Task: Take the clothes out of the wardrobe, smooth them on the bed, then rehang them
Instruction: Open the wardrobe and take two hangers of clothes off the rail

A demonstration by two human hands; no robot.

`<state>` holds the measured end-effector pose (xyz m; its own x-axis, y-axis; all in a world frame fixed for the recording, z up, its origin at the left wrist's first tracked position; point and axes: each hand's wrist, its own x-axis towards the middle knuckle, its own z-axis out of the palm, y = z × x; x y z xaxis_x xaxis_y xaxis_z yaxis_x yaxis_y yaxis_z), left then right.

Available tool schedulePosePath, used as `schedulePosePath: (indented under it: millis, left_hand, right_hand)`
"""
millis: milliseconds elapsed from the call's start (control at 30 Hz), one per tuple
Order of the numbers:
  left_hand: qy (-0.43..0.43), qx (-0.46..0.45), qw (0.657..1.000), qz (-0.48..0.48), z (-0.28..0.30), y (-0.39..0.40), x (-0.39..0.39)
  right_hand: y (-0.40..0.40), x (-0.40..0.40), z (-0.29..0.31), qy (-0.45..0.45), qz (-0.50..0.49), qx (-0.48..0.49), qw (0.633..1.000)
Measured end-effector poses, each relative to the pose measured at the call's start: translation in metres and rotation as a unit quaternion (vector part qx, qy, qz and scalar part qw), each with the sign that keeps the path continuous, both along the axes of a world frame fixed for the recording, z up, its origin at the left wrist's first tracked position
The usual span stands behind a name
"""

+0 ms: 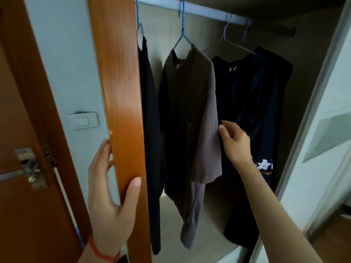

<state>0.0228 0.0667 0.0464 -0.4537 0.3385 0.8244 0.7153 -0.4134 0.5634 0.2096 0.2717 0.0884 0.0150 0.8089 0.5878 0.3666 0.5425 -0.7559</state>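
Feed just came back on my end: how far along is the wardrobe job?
Done: the wardrobe door is open, gripped at its edge by the left hand. In hand: the right hand reaches in, open, beside the brown shirt. Left: all garments are on hangers on the rail; none removed, smoothed or rehung.

Two bare arms show, with no sleeves on them. A thin red string band point(103, 252) goes around the wrist just below the left hand point(108, 196). The right hand point(234, 143) has short nails.
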Motion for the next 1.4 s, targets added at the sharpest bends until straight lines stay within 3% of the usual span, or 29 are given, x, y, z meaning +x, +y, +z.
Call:
schedulePosePath:
  millis: [200, 300, 367, 600, 767, 1033, 1233, 1400]
  left_hand:
    - [0.175, 0.057, 0.962, 0.204, 0.014, -0.006, 0.040]
    - [0.248, 0.063, 0.944, 0.210, 0.038, 0.007, 0.073]
    - [0.250, 0.048, 0.953, 0.164, 0.055, 0.024, 0.094]
    - [0.050, -0.021, 0.998, 0.010, 0.119, 0.122, 0.116]
    - [-0.168, -0.065, 0.983, -0.036, 0.171, 0.192, 0.094]
    - [-0.207, -0.123, 0.968, -0.076, 0.230, 0.259, 0.070]
    - [-0.225, -0.174, 0.955, -0.081, 0.248, 0.292, 0.062]
    - [-0.214, -0.198, 0.955, -0.052, 0.262, 0.315, 0.056]
  right_hand:
    - [0.038, 0.025, 0.025, -0.028, 0.074, 0.011, 0.997]
    - [0.055, 0.046, 0.038, -0.025, 0.097, 0.009, 0.995]
    - [0.067, 0.059, 0.045, -0.032, 0.106, 0.016, 0.994]
    - [0.111, 0.082, 0.084, -0.029, 0.117, 0.046, 0.992]
    - [0.147, 0.092, 0.121, -0.052, 0.076, 0.100, 0.991]
    - [0.193, 0.104, 0.175, -0.195, -0.080, 0.189, 0.959]
    - [0.216, 0.101, 0.197, -0.256, -0.070, 0.004, 0.964]
    - [0.224, 0.081, 0.206, -0.267, -0.025, -0.033, 0.963]
